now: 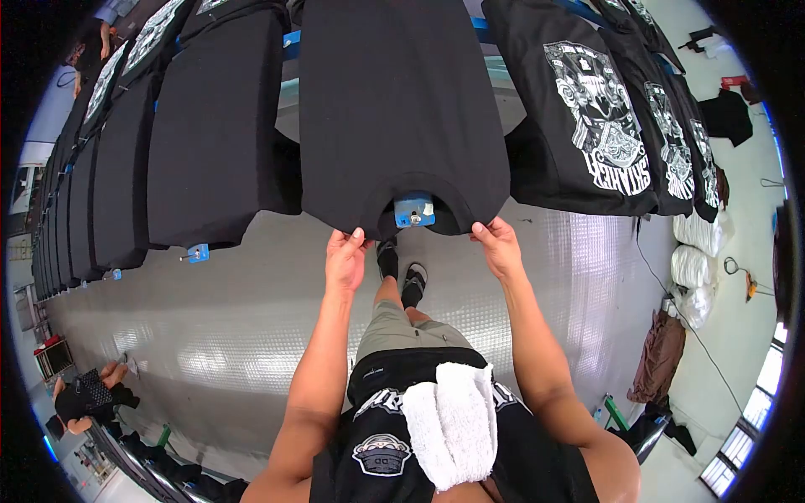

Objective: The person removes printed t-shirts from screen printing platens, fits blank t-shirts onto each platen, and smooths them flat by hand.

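Observation:
A plain black shirt (pixel 402 101) lies over a board at the top centre, its neck opening toward me. Inside the neckline shows the blue end (pixel 414 210) of the board. My left hand (pixel 345 258) pinches the shirt's edge left of the neckline, thumb on top. On the right side of the neckline, my right hand (pixel 496 246) pinches the edge in the same way. Both hands are closed on the fabric.
Plain black shirts (pixel 214 126) on boards stretch away at left. Printed black shirts (pixel 599 117) hang over boards at right. Another person (pixel 92 394) is at lower left. White bundles (pixel 694 264), a brown cloth (pixel 660 356) and a cable are along the right wall.

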### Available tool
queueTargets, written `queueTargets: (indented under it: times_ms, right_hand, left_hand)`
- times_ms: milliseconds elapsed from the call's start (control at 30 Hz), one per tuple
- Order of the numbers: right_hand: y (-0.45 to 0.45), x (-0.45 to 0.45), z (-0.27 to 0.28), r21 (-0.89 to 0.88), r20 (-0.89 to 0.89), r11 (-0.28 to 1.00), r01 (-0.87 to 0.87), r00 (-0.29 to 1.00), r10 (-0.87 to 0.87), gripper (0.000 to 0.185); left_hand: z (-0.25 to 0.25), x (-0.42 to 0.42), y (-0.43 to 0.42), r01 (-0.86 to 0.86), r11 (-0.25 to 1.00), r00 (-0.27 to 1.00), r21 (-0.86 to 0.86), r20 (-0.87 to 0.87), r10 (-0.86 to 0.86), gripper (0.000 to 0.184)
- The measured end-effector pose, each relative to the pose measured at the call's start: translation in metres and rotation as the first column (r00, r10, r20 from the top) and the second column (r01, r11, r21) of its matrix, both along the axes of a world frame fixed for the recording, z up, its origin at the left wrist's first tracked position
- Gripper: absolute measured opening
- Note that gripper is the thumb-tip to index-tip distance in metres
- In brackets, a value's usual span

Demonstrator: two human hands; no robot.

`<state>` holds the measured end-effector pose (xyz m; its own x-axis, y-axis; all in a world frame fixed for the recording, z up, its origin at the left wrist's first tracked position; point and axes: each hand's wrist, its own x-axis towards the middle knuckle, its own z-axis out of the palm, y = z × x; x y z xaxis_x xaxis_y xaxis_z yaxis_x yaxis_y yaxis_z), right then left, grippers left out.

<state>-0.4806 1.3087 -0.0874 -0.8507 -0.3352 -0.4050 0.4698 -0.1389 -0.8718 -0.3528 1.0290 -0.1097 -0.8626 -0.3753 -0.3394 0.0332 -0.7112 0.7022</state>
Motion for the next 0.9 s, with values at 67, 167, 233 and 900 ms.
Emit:
queueTargets:
  times_ms: [67,167,233,900]
  right_hand:
    - [0.005,0.004,-0.004,-0.002,0.001,1.0,-0.008,1.0,0.008,0.021]
    - [0.01,0.011,-0.004,-0.015,0.011,1.0,0.001,1.0,-0.001,0.021]
    - [0.014,0.015,-0.01,-0.016,0.007,1.0,-0.005,1.0,0.005,0.02]
    - [0.005,0.001,-0.069,0.217,0.113,0.976,-0.03,0.994,0.005,0.026]
  left_hand:
    - [0.0,0.005,0.002,0.006,1.0,1.0,-0.017,-0.007,-0.007,0.025]
    - [0.003,0.013,0.007,0.006,1.0,1.0,-0.031,0.012,-0.005,0.025]
    - [0.008,0.017,0.011,-0.007,1.0,1.0,-0.023,0.026,0.008,0.024]
    - [-0.056,0.007,0.003,0.064,0.992,0.964,-0.111,0.265,-0.032,0.014]
